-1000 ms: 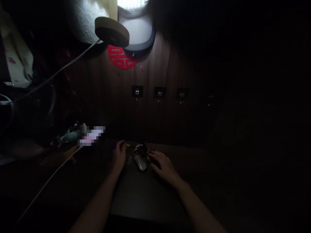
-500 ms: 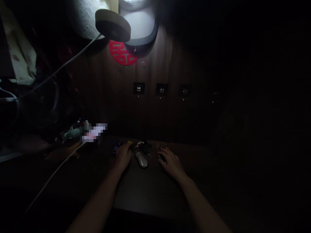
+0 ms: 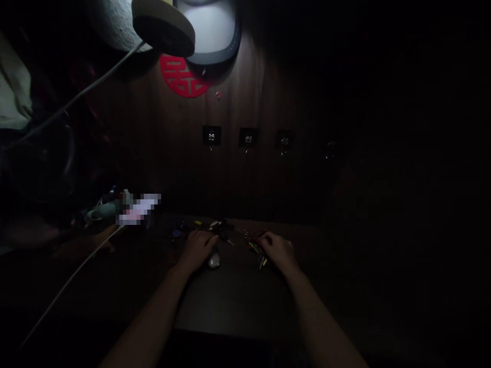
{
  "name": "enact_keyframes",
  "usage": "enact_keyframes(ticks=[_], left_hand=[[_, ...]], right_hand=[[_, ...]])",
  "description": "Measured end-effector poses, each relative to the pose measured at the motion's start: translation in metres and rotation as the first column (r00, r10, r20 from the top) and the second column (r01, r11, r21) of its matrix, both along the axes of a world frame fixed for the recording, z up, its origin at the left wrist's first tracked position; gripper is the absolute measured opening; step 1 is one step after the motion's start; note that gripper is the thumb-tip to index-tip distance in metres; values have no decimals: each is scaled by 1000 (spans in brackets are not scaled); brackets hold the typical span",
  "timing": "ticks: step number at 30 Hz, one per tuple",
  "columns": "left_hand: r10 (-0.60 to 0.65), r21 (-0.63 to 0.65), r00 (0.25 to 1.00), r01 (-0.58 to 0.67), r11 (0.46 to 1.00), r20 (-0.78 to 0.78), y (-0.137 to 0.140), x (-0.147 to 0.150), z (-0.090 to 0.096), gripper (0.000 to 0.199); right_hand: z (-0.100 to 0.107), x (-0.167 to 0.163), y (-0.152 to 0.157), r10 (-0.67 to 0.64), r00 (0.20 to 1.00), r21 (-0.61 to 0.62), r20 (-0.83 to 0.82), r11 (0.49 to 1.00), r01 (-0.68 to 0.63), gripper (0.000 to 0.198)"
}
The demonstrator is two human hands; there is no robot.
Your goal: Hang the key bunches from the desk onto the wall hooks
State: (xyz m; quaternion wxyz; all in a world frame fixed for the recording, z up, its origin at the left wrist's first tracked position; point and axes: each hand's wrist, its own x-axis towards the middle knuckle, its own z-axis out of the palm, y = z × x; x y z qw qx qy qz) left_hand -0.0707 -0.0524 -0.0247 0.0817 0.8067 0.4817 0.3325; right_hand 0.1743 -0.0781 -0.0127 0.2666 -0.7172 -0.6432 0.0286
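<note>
In dim light, my left hand (image 3: pixel 197 249) lies palm down on the dark desktop, its fingers loosely extended over the upper part of a smooth silver-grey oval object (image 3: pixel 214 261). Just beyond its fingertips are small dark and light items (image 3: pixel 220 225) that look like keys. My right hand (image 3: pixel 279 250) pinches the top of a bunch of thin colourful pieces (image 3: pixel 258 249) with yellow, green and orange parts. They hang or lie to the left of its fingers; their exact kind is too dark to tell. A small blue round item (image 3: pixel 176 233) sits left of my left hand.
A blurred bright phone-like screen (image 3: pixel 140 208) with a white cable (image 3: pixel 72 276) stands at the left, near a pale green object (image 3: pixel 103 210). Overhead hang a round lamp-like disc (image 3: pixel 164 30) and a red paper cutout (image 3: pixel 184 79). Dark hooks (image 3: pixel 248 137) line the wooden panel.
My left hand has shifted right onto the silver-grey oval object. My right hand has closed its fingers on the colourful bunch and pulled it slightly nearer. The view has shifted a little.
</note>
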Motion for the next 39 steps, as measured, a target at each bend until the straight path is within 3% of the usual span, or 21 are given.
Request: enact_keyframes(ticks=[6, 10, 12, 15, 19, 22, 25, 29, 36, 39], left_hand=[[0, 32, 1000, 0, 999, -1, 2, -2, 1, 48], [64, 52, 997, -62, 997, -36, 1, -2, 1, 47], [117, 57, 993, -115, 992, -32, 2, -3, 2, 46], [220, 55, 975, -222, 974, 26, 5, -7, 3, 40], [315, 27, 946, -318, 948, 74, 10, -12, 0, 29], [248, -1, 969, -248, 969, 2, 10, -12, -3, 34], [176, -32, 982, -179, 983, -71, 8, -10, -6, 37], [125, -67, 986, -132, 989, -109, 7, -9, -5, 30], [-42, -78, 999, 40, 996, -22, 4, -5, 0, 38], [-56, -90, 998, 57, 994, 12, 1, -3, 2, 43]], right_hand=[[3, 9, -3, -173, 981, -45, 83, 983, 177, 27], [2, 10, -2, -188, 976, 92, 108, 980, 178, 21], [1, 4, -3, -106, 989, 167, 105, 982, 87, 21], [-1, -14, -4, 131, 986, 198, 103, 969, -150, 27], [-7, -42, -6, 461, 871, 118, 171, 868, -483, 42], [-12, -56, -5, 557, 798, 13, 232, 818, -575, 47], [-12, -58, -4, 550, 800, -35, 242, 828, -559, 38], [-4, -51, -5, 477, 849, -12, 229, 873, -487, 32], [4, -32, -11, 251, 924, 3, 290, 965, -263, 36], [2, -29, -9, 165, 933, 0, 320, 985, -175, 37]])
